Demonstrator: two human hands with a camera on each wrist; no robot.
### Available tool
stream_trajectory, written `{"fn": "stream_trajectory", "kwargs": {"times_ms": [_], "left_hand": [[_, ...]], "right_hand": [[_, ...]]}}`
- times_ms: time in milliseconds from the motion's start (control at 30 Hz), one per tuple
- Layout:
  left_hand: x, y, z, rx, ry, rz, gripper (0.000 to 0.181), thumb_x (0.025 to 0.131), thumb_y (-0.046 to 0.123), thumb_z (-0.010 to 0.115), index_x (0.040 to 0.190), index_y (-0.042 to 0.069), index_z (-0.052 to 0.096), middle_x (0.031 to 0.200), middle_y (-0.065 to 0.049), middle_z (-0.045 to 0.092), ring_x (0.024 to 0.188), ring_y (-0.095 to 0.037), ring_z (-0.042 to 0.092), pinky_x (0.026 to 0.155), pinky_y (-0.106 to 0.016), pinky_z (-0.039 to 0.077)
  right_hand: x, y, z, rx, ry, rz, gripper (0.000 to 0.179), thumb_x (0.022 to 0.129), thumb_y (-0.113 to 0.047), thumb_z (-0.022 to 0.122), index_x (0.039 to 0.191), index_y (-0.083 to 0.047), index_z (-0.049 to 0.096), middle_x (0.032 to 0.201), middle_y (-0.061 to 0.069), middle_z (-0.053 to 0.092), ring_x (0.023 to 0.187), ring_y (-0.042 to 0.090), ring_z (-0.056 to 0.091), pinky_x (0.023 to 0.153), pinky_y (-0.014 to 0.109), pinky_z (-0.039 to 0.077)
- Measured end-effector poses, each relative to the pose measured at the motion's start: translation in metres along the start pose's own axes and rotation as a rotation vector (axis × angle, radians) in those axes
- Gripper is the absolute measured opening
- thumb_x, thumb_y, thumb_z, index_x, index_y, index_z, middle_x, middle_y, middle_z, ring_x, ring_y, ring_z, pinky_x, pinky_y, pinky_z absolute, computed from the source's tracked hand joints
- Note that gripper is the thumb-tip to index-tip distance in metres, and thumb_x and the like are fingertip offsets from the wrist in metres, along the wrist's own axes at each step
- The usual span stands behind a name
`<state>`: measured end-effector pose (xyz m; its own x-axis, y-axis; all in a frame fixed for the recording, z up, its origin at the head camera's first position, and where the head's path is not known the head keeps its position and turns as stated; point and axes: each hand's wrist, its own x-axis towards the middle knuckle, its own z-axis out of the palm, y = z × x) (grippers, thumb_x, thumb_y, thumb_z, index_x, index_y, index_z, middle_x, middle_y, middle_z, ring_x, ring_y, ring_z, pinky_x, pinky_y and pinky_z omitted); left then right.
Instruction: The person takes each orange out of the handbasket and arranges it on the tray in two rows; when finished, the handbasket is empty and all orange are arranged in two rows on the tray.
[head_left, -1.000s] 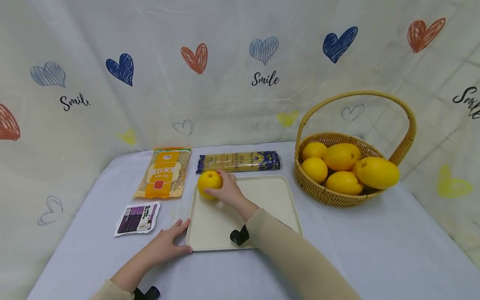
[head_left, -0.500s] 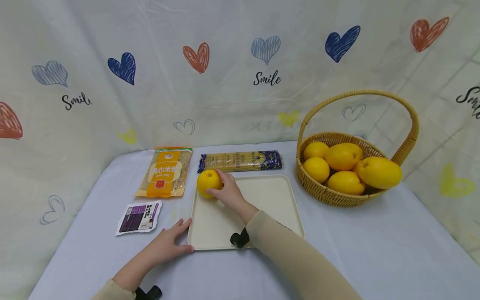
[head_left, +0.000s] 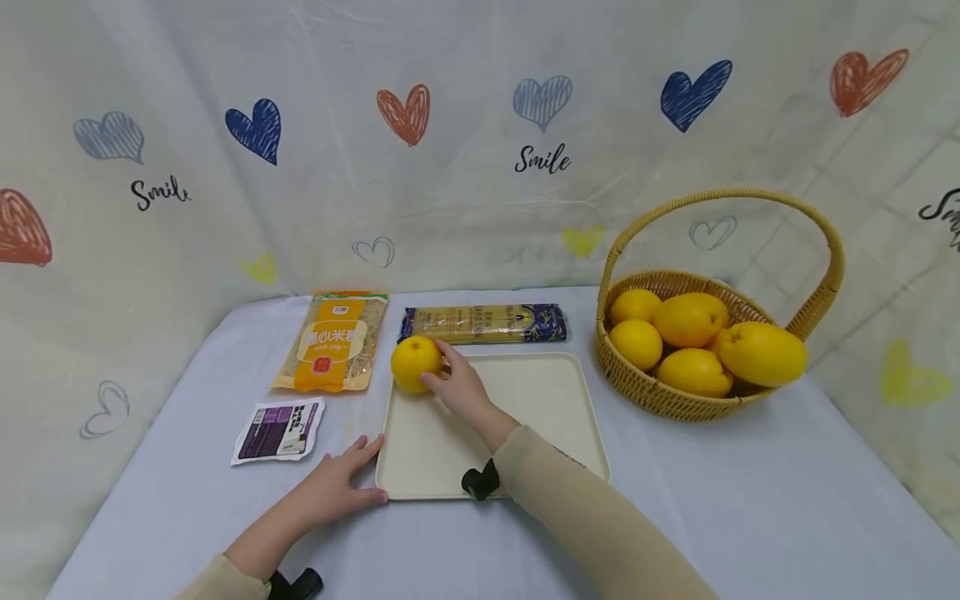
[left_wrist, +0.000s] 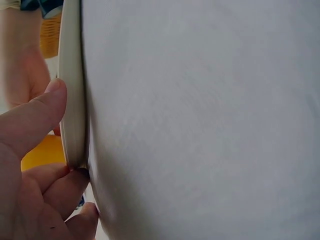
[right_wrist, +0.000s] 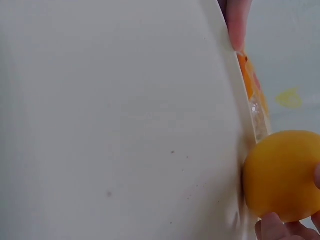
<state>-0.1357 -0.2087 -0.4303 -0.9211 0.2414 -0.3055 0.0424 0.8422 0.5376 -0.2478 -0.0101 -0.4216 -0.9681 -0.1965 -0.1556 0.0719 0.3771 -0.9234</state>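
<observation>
My right hand (head_left: 463,387) holds a round yellow-orange orange (head_left: 415,364) at the far left corner of a cream rectangular tray (head_left: 510,425). Its thumb is on the near side of the fruit, its fingers along the right. In the right wrist view the orange (right_wrist: 285,175) overlaps the tray's rim, with fingertips (right_wrist: 274,227) against its skin. At the tray's near left corner, my left hand (head_left: 337,487) has its thumb and fingers spread around the edge. The left wrist view shows the thumb (left_wrist: 52,102) on the tray's side wall (left_wrist: 74,100) and bent fingers at the corner.
A wicker basket (head_left: 660,407) with a tall handle and several yellow fruits stands right of the tray. Behind the tray lies a pack of noodles (head_left: 483,325). An orange-labelled food bag (head_left: 330,343) and a small purple-and-white packet (head_left: 279,431) lie at left on the white tablecloth (head_left: 750,500).
The orange, in my right hand, has shifted slightly left relative to the tray. My left hand stays at the tray's corner. The head view has moved slightly.
</observation>
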Motion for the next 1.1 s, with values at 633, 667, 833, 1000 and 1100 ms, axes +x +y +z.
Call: {"fn": "stream_trajectory", "kwargs": {"times_ms": [633, 667, 833, 1000, 1100], "left_hand": [[0.002, 0.001, -0.002, -0.004, -0.021, -0.014, 0.085, 0.069, 0.046, 0.073, 0.14, 0.016, 0.036, 0.144, -0.021, 0.032, 0.132, -0.04, 0.03, 0.105, -0.066, 0.009], [0.002, 0.001, -0.002, -0.004, -0.021, -0.013, 0.085, 0.069, 0.046, 0.073, 0.14, 0.016, 0.036, 0.144, -0.021, 0.032, 0.132, -0.04, 0.03, 0.105, -0.066, 0.009], [0.002, 0.001, -0.002, -0.01, -0.016, -0.005, 0.085, 0.069, 0.045, 0.073, 0.14, 0.015, 0.036, 0.143, -0.022, 0.033, 0.132, -0.039, 0.03, 0.105, -0.066, 0.009], [0.0, 0.001, -0.001, -0.012, -0.02, -0.02, 0.087, 0.069, 0.045, 0.073, 0.14, 0.015, 0.036, 0.144, -0.022, 0.032, 0.133, -0.038, 0.029, 0.105, -0.066, 0.008], [0.0, 0.001, -0.001, -0.009, -0.02, -0.029, 0.088, 0.068, 0.046, 0.074, 0.14, 0.015, 0.035, 0.144, -0.022, 0.032, 0.133, -0.039, 0.028, 0.105, -0.066, 0.007]], "right_hand": [[-0.001, 0.007, -0.005, 0.017, -0.032, 0.044, 0.08, 0.084, -0.029, 0.064, 0.146, -0.024, 0.014, 0.15, 0.005, 0.025, 0.129, 0.029, 0.04, 0.103, 0.042, 0.039], [-0.002, 0.006, -0.007, 0.015, -0.029, 0.046, 0.081, 0.083, -0.03, 0.065, 0.146, -0.023, 0.014, 0.15, 0.006, 0.025, 0.13, 0.029, 0.039, 0.103, 0.043, 0.038], [-0.012, -0.001, -0.023, -0.025, -0.015, 0.022, 0.082, 0.083, -0.03, 0.065, 0.146, -0.018, 0.014, 0.151, 0.005, 0.023, 0.133, 0.028, 0.034, 0.104, 0.046, 0.036], [-0.035, -0.009, -0.061, -0.137, 0.013, -0.09, 0.08, 0.085, -0.031, 0.063, 0.147, -0.018, 0.013, 0.152, 0.001, 0.021, 0.135, 0.026, 0.03, 0.107, 0.047, 0.031], [-0.051, -0.009, -0.095, -0.249, 0.08, -0.193, 0.079, 0.086, -0.033, 0.061, 0.146, -0.017, 0.014, 0.151, 0.005, 0.021, 0.136, 0.028, 0.027, 0.109, 0.048, 0.027]]}}
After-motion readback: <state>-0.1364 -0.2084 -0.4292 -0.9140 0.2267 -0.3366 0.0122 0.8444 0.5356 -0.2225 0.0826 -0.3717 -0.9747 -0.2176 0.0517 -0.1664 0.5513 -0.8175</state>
